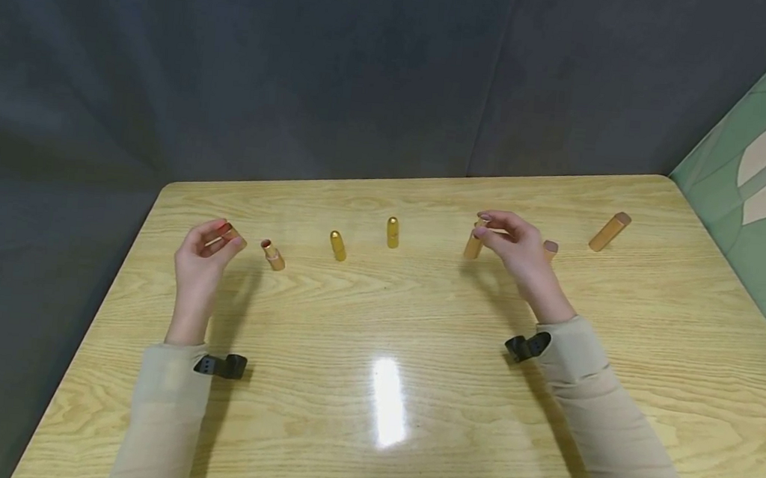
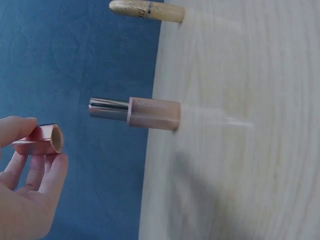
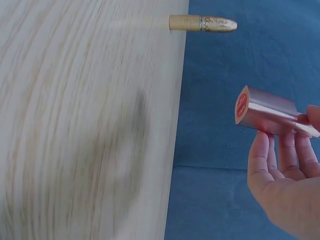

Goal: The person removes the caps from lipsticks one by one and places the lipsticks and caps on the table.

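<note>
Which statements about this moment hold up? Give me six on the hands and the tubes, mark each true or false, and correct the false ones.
1. The left hand holds a hollow cap. True.
2. The uncapped lipstick nearest the left hand lies on its side. False: it stands upright on the table.
3. Two gold tubes stand between the hands. True.
4. The right hand is empty. False: it holds a pink tube.
5. A red label is on the pink tube's end. True.
6. The rightmost tube is in a hand. False: it stands on the table.
</note>
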`<state>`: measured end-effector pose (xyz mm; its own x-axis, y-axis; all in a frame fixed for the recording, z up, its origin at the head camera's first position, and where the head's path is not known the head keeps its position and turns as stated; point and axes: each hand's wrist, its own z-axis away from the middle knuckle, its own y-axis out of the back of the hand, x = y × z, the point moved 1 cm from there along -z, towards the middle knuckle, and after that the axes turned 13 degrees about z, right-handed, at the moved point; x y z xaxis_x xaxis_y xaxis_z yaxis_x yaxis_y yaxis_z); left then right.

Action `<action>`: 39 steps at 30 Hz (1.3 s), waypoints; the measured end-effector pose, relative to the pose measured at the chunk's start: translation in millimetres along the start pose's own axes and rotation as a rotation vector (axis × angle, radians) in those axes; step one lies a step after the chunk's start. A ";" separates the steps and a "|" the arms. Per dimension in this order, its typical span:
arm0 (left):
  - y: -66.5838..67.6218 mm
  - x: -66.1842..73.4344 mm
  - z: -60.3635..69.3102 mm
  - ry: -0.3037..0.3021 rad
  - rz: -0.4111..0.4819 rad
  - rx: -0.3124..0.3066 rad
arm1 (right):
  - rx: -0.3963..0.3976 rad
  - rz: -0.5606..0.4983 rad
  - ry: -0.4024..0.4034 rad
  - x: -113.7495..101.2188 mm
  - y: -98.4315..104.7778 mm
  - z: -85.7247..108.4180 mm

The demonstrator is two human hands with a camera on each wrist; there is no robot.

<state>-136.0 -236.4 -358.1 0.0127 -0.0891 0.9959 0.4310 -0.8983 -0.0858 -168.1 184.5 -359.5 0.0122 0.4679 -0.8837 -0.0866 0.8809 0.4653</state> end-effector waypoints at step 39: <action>11.4 -30.6 -24.8 0.169 -0.324 -0.237 | 0.064 0.038 -0.063 21.8 9.0 -15.5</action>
<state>-153.8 -254.6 -390.3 -0.2454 0.1624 0.9557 0.1690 -0.9636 0.2071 -184.1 201.5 -375.4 0.0730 0.5025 -0.8615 -0.0243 0.8644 0.5022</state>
